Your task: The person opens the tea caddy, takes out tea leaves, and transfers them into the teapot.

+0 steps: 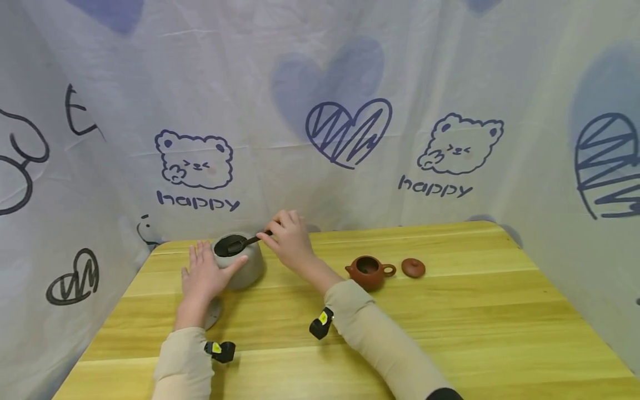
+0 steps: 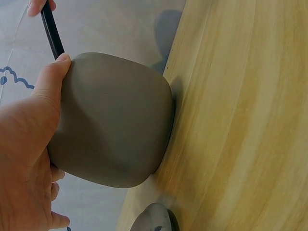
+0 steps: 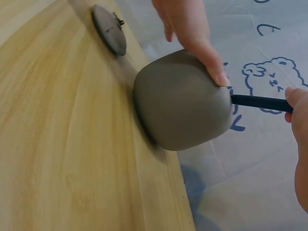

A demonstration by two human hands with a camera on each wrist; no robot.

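Observation:
A rounded grey tea jar (image 1: 248, 270) stands near the back left of the table, its dark mouth facing up. My left hand (image 1: 206, 272) holds it around the rim, the thumb on the near side and the fingers on the left. Above the jar's right side, my right hand (image 1: 291, 240) pinches the handle of a black spoon (image 1: 252, 240). The spoon's head lies inside the jar's mouth. In the left wrist view the jar wall (image 2: 115, 120) hides that head; only the dark handle (image 2: 52, 30) shows. What the jar contains cannot be made out.
A grey jar lid (image 1: 213, 313) lies on the table beside my left wrist. Right of centre stands an open reddish-brown teapot (image 1: 359, 276), with its lid (image 1: 413, 268) to its right. A printed cloth (image 1: 270, 183) hangs behind the wooden table (image 1: 450, 333).

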